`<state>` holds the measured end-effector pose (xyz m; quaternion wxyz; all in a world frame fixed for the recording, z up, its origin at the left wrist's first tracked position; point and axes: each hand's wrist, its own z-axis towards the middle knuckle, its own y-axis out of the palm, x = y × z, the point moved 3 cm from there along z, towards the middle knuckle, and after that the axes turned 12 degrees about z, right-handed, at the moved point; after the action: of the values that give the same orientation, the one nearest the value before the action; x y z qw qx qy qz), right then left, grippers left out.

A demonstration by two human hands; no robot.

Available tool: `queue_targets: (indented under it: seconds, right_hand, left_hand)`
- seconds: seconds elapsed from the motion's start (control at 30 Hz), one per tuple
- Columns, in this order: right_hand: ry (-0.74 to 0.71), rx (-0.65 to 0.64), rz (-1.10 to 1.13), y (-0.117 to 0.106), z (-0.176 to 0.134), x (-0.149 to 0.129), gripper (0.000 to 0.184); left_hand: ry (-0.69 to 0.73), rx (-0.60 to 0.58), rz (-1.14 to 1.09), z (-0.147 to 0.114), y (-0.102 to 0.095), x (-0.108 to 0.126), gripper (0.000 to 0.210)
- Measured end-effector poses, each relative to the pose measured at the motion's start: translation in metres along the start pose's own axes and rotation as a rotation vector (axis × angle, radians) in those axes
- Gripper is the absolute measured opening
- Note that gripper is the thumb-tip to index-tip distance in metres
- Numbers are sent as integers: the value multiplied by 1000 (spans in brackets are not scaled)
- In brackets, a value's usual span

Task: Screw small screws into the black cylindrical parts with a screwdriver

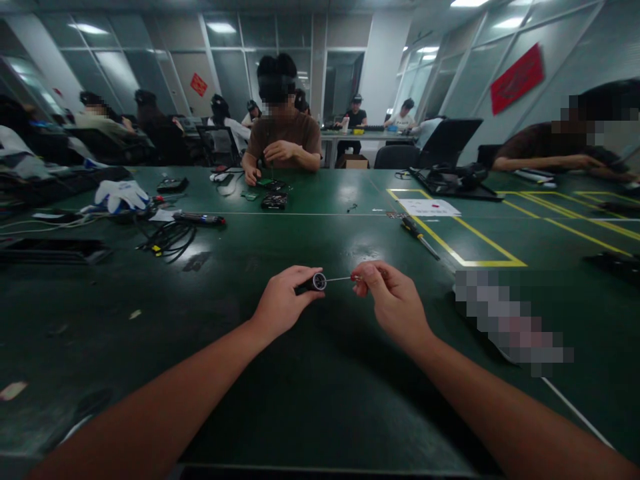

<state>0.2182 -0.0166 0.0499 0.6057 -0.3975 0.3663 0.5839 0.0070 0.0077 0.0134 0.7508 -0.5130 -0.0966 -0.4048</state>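
Observation:
My left hand is closed around a small black cylindrical part, its round light-rimmed end turned towards me. A thin screwdriver with a red handle is pinched between the fingers of my right hand. Its metal shaft points left and its tip reaches the round end of the part; whether the tip sits inside cannot be made out. Most of the part's body is hidden by my left fingers. Both hands are just above the green table.
A yellow-and-black screwdriver lies beyond my right hand, near a white paper. A blurred-out object lies at right. Black cables and white gloves lie at left. A co-worker sits opposite, handling a green circuit board.

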Motion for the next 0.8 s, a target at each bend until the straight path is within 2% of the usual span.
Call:
queue_targets:
  seconds: [0.2, 0.3, 0.57, 0.8]
  right_hand:
    - [46, 74, 177, -1, -2, 9, 20]
    - [66, 106, 254, 0, -3, 9, 21]
    - [49, 92, 62, 3, -7, -5, 18]
    - [63, 71, 137, 3, -7, 0, 19]
  left_hand:
    - [19, -6, 22, 0, -1, 3, 43]
    - [25, -26, 41, -1, 1, 3, 43]
    - [33, -25, 36, -1, 4, -2, 43]
    - [25, -17, 46, 0, 4, -3, 43]
